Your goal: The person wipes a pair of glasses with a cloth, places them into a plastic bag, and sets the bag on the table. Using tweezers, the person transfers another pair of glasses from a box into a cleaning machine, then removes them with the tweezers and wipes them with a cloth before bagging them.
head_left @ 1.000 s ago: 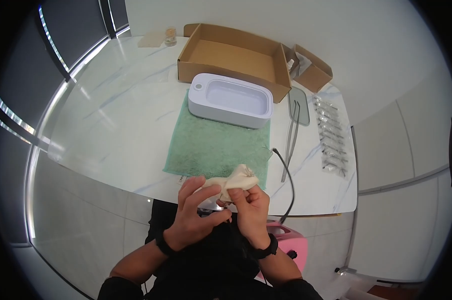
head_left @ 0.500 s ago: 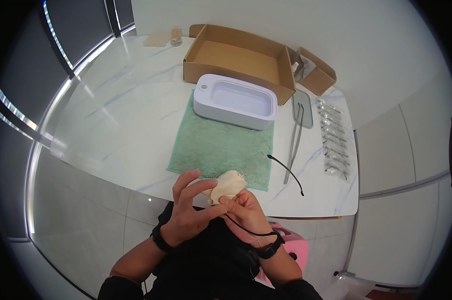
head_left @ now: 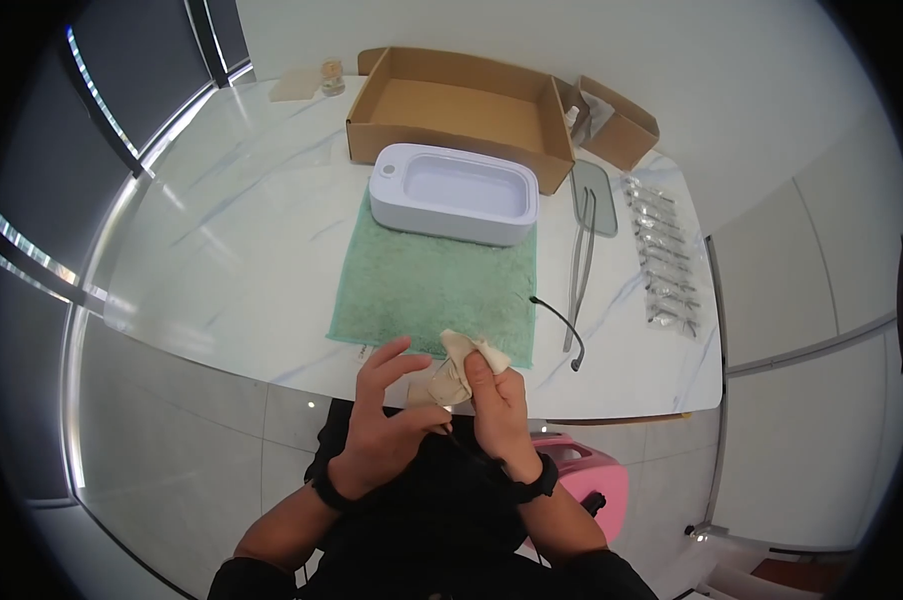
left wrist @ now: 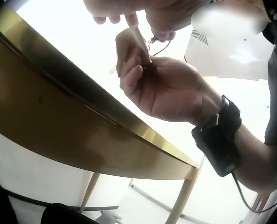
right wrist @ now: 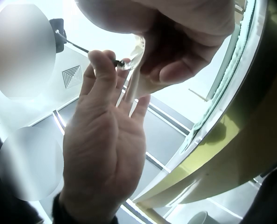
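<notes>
In the head view, my right hand [head_left: 502,415] grips a cream cloth [head_left: 457,365] near the table's front edge, its thumb pressed on top. The left hand [head_left: 382,430] is beside it, thumb bent inward and other fingers raised and spread. The right wrist view shows the left hand [right wrist: 103,140] pinching a thin dark rod with a small metal part [right wrist: 121,63] between thumb and finger. Beside that metal part is the cloth [right wrist: 135,84], under the right hand [right wrist: 180,42]. What the cloth covers is mostly hidden.
A lavender basin [head_left: 457,195] stands on a green towel [head_left: 432,290], before a cardboard box [head_left: 462,100]. Right of the towel are a thin black curved piece [head_left: 564,322], long tweezers [head_left: 581,270], a grey-green lid [head_left: 596,200] and several bagged items [head_left: 665,255]. A smaller box [head_left: 620,125] stands behind.
The right thumb has moved up onto the cloth, which is folded differently. The thin dark rod no longer stretches across the right wrist. The head view has shifted slightly.
</notes>
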### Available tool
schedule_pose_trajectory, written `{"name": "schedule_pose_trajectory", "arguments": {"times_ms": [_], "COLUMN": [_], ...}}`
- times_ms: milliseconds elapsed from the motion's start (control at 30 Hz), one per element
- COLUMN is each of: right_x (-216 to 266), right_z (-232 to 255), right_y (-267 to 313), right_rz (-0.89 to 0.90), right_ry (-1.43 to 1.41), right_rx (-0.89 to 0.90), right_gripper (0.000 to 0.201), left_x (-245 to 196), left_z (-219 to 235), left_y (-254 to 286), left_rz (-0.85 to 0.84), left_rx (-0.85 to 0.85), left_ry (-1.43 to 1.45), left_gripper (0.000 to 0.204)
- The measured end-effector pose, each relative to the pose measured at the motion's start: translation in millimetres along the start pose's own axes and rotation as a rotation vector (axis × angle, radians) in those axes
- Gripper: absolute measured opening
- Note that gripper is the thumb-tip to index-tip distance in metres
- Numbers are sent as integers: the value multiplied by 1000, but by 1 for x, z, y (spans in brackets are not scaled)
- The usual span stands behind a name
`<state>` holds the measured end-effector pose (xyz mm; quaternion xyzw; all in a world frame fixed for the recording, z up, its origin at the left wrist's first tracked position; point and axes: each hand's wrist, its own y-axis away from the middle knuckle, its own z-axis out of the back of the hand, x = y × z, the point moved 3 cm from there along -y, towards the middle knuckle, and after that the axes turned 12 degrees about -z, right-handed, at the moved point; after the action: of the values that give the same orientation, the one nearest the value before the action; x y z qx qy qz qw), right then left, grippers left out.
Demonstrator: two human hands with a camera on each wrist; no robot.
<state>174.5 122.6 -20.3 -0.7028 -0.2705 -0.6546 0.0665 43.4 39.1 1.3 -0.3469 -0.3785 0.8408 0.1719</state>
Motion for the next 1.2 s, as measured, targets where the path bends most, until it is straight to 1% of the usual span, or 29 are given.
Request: {"name": "schedule_pose_trajectory", "arguments": {"times_ms": [33,67,100,133,167,200,233,267,300,367,400,467,500,567,600,667,700,767,900,967,1000,1067,1100,1167,1200], "right_x": [0,2,4,5,7,8,9,9,9,11,9,4,4,1,2,8,15,24,21,19,19,21,20,19,19], "right_z": [2,5,8,11,18,23,27,31,35,38,41,45,44,42,40,30,25,15,11,10,9,10,9,9,7], "right_y": [-1,-3,-6,-7,-6,-6,-5,-4,-3,-1,-2,-4,-3,-4,-4,-4,-3,-1,-3,-3,-3,-4,-6,-10,-11], "right_rz": [-40,-40,-57,-73,-117,-118,-119,-120,-123,-121,-119,-94,-95,-179,-183,-190,-191,-225,-226,-188,-186,-100,-97,4,7], "right_ry": [-15,-13,-216,-420,-465,-464,-490,-517,-519,-565,-564,-661,-659,-676,-674,-642,-642,-652,-639,-693,-696,-583,-586,-468,-469], "right_rx": [15,17,41,65,92,90,121,150,142,224,221,279,285,282,284,374,373,315,241,154,150,93,88,-1,-4], "right_gripper": [40,40,41,43,44,44,44,43,43,47,47,53,53,56,56,54,54,48,41,34,34,29,29,28,28], "left_x": [4,8,10,12,15,16,16,15,14,15,16,17,18,17,17,15,14,11,5,5,4,4,4,4,4], "left_z": [3,5,8,10,11,13,14,15,16,16,16,18,19,21,21,18,17,14,11,9,9,8,8,6,5], "left_y": [0,2,4,7,9,9,7,6,7,7,7,7,7,6,6,2,1,1,-1,-2,-2,-2,-2,0,0], "left_rz": [69,138,139,169,200,202,168,134,138,136,135,125,126,98,102,40,41,-9,-53,-52,-54,-53,-56,-65,-68], "left_rx": [-46,-91,-92,-111,-130,-130,-120,-109,-104,-119,-119,-117,-122,-90,-92,-30,-29,35,88,83,86,71,76,83,85], "left_ry": [98,197,197,293,388,390,370,352,358,348,351,340,336,302,300,324,325,299,280,279,282,287,292,271,273], "left_gripper": [23,23,23,16,12,12,14,20,20,20,20,20,20,22,22,26,26,29,29,28,28,27,27,26,26]}}
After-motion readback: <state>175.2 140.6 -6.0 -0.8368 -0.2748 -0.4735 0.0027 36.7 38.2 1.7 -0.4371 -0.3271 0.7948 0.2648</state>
